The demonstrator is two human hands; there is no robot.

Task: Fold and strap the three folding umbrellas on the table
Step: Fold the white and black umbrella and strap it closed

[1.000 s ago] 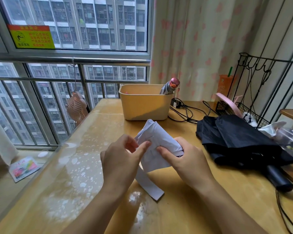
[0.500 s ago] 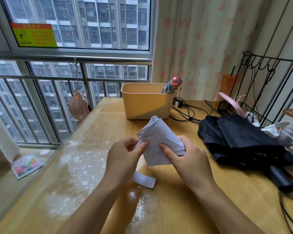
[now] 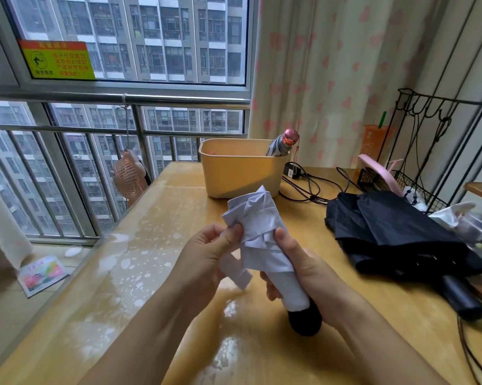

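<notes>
A person's right hand (image 3: 303, 270) curls round a white umbrella (image 3: 262, 240) held above mid-table; the left hand (image 3: 206, 262) pinches a canopy fold. A black umbrella (image 3: 395, 234) sprawls toward the right edge; glossy tabletop (image 3: 139, 273) stretches left to the window-side edge.

Wooden table (image 3: 345, 315), black umbrella (image 3: 395, 232), beige tub (image 3: 240, 173)

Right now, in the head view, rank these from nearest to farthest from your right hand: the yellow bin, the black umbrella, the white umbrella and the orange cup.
1. White umbrella: gripped in the right hand itself.
2. Black umbrella: lying on the table, just to the right.
3. Yellow bin: ahead, toward the table's far end.
4. Orange cup: far back right, by the curtain.
</notes>
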